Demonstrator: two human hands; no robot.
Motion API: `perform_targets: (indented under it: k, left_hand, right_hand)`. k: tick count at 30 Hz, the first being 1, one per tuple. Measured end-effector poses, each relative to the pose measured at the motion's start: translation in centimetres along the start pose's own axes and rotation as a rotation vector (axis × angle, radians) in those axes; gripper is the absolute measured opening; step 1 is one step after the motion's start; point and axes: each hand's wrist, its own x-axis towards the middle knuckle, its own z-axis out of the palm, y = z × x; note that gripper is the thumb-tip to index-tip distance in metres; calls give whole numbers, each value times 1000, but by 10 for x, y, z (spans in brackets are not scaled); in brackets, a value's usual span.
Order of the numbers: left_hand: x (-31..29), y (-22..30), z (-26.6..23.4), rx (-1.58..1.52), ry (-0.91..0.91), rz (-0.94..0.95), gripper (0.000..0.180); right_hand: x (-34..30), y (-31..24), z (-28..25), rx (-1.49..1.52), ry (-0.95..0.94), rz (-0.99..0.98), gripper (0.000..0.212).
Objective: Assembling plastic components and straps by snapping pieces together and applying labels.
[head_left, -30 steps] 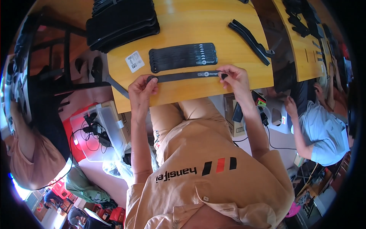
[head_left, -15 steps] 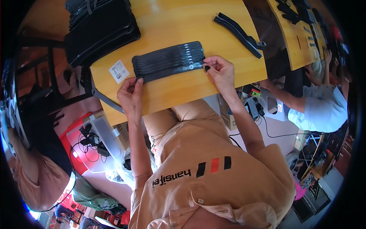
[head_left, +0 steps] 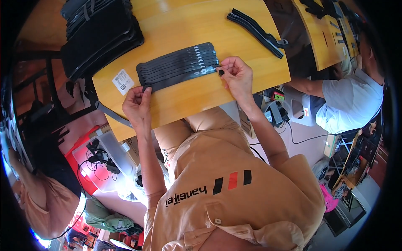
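Observation:
Several flat black straps [head_left: 176, 60] lie on the yellow table in an overlapping row, with pale printing near their right ends. My left hand [head_left: 138, 104] pinches the left end of the nearest strap [head_left: 178, 80] between thumb and fingers. At that strap's other end, my right hand [head_left: 238, 79] is closed in a pinch, a small dark tip showing between its fingers. The strap stretches nearly straight between both hands, along the near side of the row.
A tall stack of black fabric pieces [head_left: 100, 46] stands at the far left. Beside the row lies a white label [head_left: 122, 81]. A bundle of black strips [head_left: 255, 32] rests at the far right. A grey strap [head_left: 114, 114] crosses the left table edge. Co-workers sit on both sides.
The whole view has shifted slightly, so the table and straps appear a little further left. Both hands keep their pinch on the nearest strap's ends. The right-hand co-worker's head has come into view.

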Motion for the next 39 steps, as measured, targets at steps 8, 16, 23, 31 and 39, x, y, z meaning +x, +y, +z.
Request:
perform_targets:
  k: [8,16,23,31,39]
  left_hand:
    - [-1,2,0,-25,2,-3,10]
    - [-1,4,0,-44,-10,-35,10]
    - [-2,8,2,-68,-4,-51,10]
    - [-1,8,4,9,16,-16,11]
    - [-2,7,5,71,36,8,12]
  right_hand:
    - [0,4,0,16,0,-9,8]
    - [1,1,1,0,-2,-20,7]
    - [1,1,1,-18,1,-23,7]
    - [2,1,2,-36,16,-36,6]
    - [1,0,3,-55,24,-26,7]
